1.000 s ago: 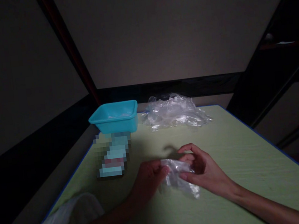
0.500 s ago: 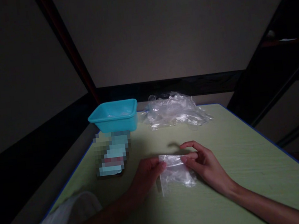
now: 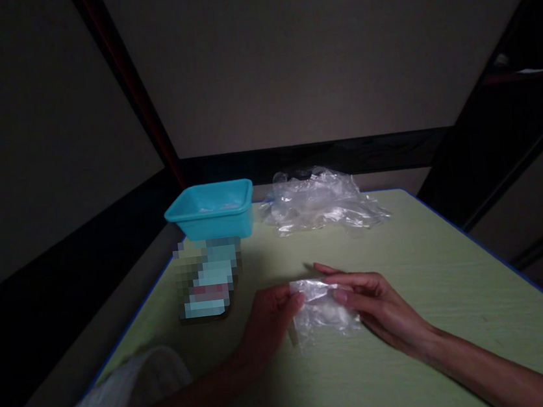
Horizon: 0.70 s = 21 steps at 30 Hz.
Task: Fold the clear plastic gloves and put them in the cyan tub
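Observation:
A small clear plastic bag [image 3: 320, 309] is stretched between my two hands over the near middle of the table. My left hand [image 3: 274, 311] pinches its upper left corner between thumb and fingers. On the other side, my right hand [image 3: 375, 299] grips the upper right part, thumb on top and fingers behind the film. The bag's upper band looks folded, and its lower part hangs crumpled and loose. Whether anything lies inside the bag I cannot tell.
A turquoise plastic basin [image 3: 217, 223] stands at the table's back left. In front of it lies a phone-like flat object [image 3: 212, 282], blurred by blocks. A heap of clear plastic [image 3: 320, 201] covers the back middle of the green table [image 3: 435, 263]. A wall rises behind.
My right hand's raised index finger has come down and forward along the bag's top edge. The bag's lower part has bunched up closer to the right hand. The view has shifted slightly.

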Each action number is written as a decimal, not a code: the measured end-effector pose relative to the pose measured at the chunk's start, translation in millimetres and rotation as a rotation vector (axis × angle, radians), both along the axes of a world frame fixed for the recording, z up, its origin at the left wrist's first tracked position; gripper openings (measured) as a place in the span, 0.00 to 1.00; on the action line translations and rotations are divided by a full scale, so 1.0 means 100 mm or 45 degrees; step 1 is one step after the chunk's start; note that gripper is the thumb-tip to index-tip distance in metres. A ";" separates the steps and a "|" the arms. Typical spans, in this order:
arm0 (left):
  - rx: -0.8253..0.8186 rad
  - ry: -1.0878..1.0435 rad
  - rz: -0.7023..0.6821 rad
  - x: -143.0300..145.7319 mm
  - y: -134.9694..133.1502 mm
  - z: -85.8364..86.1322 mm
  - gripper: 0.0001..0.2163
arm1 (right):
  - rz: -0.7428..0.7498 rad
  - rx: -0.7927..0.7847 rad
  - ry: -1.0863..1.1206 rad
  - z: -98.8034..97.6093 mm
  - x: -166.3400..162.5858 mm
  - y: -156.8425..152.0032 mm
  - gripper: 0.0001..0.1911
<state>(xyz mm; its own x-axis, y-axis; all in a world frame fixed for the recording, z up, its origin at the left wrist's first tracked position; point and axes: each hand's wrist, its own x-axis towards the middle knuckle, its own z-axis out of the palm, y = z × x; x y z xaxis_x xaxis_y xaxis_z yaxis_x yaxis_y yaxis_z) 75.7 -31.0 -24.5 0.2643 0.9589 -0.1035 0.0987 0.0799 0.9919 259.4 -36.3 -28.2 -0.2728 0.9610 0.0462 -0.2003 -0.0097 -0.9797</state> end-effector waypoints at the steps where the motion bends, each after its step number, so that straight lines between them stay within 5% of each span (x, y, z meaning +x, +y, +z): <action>1: 0.000 -0.005 0.001 0.00 0.00 0.00 0.16 | 0.019 0.015 -0.024 0.01 0.00 -0.01 0.10; 17: -0.017 -0.128 -0.055 -0.01 -0.01 -0.01 0.16 | 0.001 0.169 -0.281 0.08 -0.04 -0.07 0.24; 21: 0.071 -0.217 -0.069 -0.03 0.01 -0.01 0.31 | -0.004 0.155 -0.273 0.06 -0.01 -0.04 0.23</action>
<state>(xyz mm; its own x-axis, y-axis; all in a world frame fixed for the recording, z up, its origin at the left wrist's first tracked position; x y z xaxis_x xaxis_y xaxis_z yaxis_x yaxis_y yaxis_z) 73.0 -30.3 -25.5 0.3249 0.9457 -0.0003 -0.0682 0.0237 0.9974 258.4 -40.5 -22.3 -0.2857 0.9528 0.1030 0.0125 0.1112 -0.9937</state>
